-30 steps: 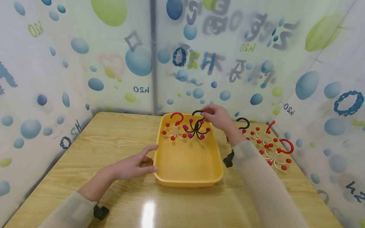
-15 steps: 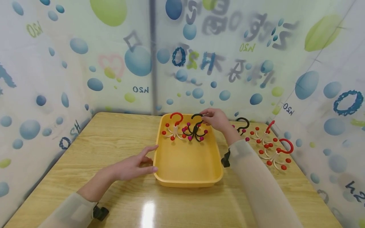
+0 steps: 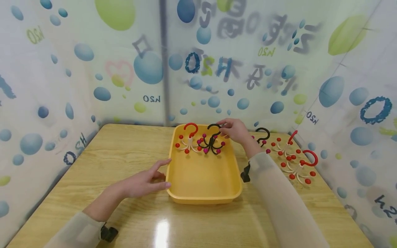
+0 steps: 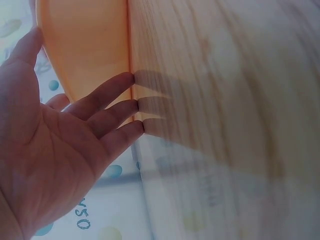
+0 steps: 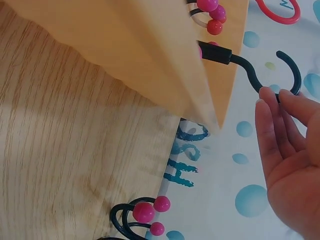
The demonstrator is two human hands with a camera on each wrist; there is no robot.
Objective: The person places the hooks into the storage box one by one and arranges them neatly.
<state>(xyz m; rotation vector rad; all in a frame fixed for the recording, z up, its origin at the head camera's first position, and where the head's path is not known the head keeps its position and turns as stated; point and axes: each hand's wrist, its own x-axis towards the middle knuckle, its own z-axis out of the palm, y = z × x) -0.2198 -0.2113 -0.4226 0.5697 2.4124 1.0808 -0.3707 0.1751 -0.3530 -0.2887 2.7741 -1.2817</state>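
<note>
My right hand [image 3: 236, 131] pinches the black hook of a multi-arm hook hanger [image 3: 212, 143] between thumb and fingertips. This hanger has black curved arms with pink ball tips and stands upright in the far part of the yellow tray [image 3: 204, 198]. Beside it on the left, in the tray, is a white hanger with a red hook and red balls [image 3: 190, 143]; their balls overlap in the head view. My left hand [image 3: 141, 183] rests against the tray's left side, its fingers extended and touching the wall. In the right wrist view, the tray's wall hides most of the black hanger's arms [image 5: 215, 52].
On the table right of the tray stands another black hanger [image 3: 263, 133], partly behind my right arm. Two white hangers with red hooks, a farther one [image 3: 286, 147] and a nearer one [image 3: 299, 168], stand near the right edge. Patterned curtains [image 3: 130, 86] enclose the table [image 3: 130, 144].
My right hand has brought the black hanger slightly left and lower in the tray, closer to the red-hooked one. My left hand stays against the tray's side.
</note>
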